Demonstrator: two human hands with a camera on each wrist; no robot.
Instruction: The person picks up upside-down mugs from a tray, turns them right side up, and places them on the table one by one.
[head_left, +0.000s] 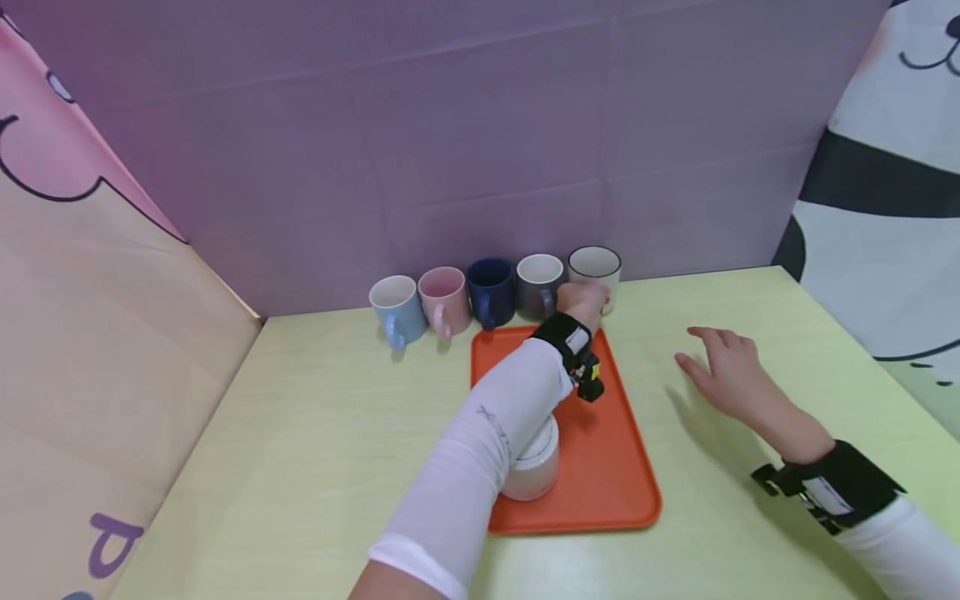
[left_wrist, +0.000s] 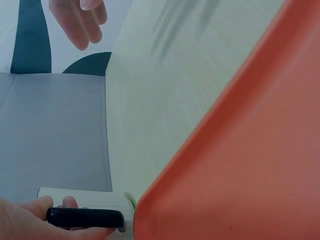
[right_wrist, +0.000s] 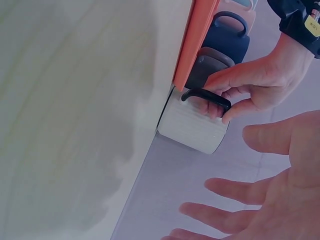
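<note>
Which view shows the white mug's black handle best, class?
The right wrist view: the handle arches clear off the white mug, with the left hand gripping it. The left wrist view shows only a cropped strip of it; in the head view the hand hides it.

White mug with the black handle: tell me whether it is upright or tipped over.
Upright. The white mug stands at the right end of the mug row, its round rim facing up, while the left hand grips its black handle.

My head camera looks down across the table point(head_left: 315, 433) toward its far edge; both wrist cameras sit close, sharing the white mug point(right_wrist: 192, 125) there.
</note>
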